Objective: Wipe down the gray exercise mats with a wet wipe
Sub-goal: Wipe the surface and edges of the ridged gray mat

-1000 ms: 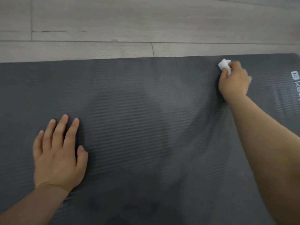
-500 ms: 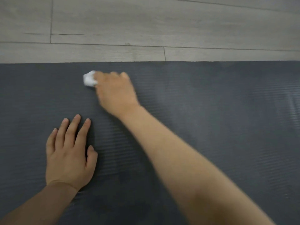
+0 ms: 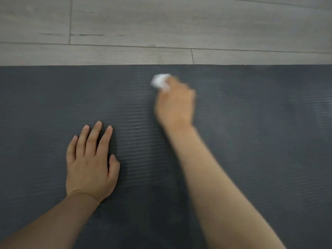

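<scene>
Sweeping rightward since a moment ago, our right hand (image 3: 175,103) grips the wet wipe (image 3: 160,81) against the mat (image 3: 251,141). Our left hand (image 3: 90,162) stays flat, fingers straight.

The right hand (image 3: 175,103) is smeared by motion blur, so its fingers cannot be told apart. The white wet wipe (image 3: 159,81) it grips is blurred too, and part of it is hidden under the fingers. The gray exercise mat (image 3: 251,141) is cut off by the left, right and bottom edges of the frame. Both forearms run out at the bottom edge. The palm of the left hand (image 3: 89,162) is hidden against the mat.
</scene>
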